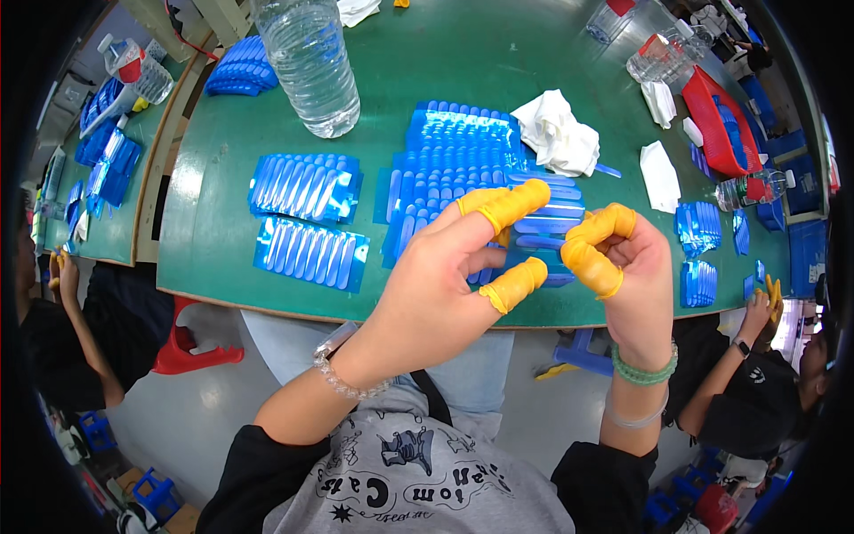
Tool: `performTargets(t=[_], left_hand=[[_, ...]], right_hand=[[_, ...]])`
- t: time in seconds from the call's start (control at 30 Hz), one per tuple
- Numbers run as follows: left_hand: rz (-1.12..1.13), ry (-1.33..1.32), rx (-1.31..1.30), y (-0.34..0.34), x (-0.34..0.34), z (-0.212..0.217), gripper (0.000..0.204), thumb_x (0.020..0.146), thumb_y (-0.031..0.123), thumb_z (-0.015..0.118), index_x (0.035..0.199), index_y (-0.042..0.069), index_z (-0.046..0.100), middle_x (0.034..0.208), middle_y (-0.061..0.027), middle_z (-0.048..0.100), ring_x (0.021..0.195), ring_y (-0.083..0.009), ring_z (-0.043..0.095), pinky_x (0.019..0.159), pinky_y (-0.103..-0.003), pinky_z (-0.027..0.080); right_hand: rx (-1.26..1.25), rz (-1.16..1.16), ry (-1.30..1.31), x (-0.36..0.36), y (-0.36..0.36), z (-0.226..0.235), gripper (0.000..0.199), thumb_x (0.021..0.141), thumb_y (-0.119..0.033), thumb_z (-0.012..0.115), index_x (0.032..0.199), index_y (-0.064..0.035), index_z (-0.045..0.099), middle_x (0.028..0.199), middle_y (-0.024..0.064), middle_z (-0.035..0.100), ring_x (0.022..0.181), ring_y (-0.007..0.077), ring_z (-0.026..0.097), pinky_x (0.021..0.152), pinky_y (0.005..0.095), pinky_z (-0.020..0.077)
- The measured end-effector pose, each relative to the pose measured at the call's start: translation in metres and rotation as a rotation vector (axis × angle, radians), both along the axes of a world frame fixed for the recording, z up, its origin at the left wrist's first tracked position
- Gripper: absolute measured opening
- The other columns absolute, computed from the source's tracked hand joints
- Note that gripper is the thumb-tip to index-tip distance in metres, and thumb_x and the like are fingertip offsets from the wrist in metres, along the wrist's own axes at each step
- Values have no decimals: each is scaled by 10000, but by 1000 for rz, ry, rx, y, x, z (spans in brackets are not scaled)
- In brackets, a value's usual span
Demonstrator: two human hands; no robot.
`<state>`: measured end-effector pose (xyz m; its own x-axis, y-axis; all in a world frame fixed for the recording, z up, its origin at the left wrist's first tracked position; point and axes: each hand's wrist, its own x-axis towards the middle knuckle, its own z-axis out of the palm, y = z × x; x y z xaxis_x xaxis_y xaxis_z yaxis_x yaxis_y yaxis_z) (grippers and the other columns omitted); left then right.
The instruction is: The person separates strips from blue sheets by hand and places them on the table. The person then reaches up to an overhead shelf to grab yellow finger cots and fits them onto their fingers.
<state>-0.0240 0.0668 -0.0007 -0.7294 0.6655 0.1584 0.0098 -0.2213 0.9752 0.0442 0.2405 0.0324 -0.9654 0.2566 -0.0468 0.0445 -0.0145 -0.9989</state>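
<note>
Over the front of the green table, my left hand (pixel 445 276) has yellow finger cots on its fingers. Its thumb and forefinger stand apart, beside a sheet of blue strips (pixel 559 210). Across from it, my right hand (pixel 623 254) also wears yellow cots. Thumb and forefinger are curled together at the right end of a slim blue strip (pixel 537 241). My fingers partly cover that strip and the sheet. Behind my left hand lies a broad stack of blue strip sheets (pixel 458 147) with rounded strips under shiny film.
Two sheet piles (pixel 307 187) lie left on the green table (pixel 445 53). A water bottle (pixel 311 71) stands behind them. Crumpled white cloth (pixel 559 132) touches the stack. At right are a red basket (pixel 712 116) and more sheets (pixel 698 227). Co-workers (pixel 738 383) sit on both sides.
</note>
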Motion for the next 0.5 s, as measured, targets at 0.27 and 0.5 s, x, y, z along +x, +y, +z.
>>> performTargets(t=[0.27, 0.5], left_hand=[[75, 110, -25, 2, 0, -2, 504, 783, -69, 661, 1262, -3, 516, 1223, -102, 500, 1080, -166, 532, 866, -279, 503], [113, 150, -45, 2, 0, -4, 452, 797, -66, 649, 1232, -2, 548, 1153, -81, 517, 985, -132, 535, 840, -257, 500]], right_hand=[[78, 31, -57, -1, 2, 2, 135, 770, -22, 683, 850, 30, 588, 844, 70, 630, 770, 111, 599, 714, 229, 486], [85, 24, -56, -1, 1, 1, 133, 769, -17, 679, 855, 32, 590, 837, 66, 630, 769, 109, 597, 715, 226, 486]])
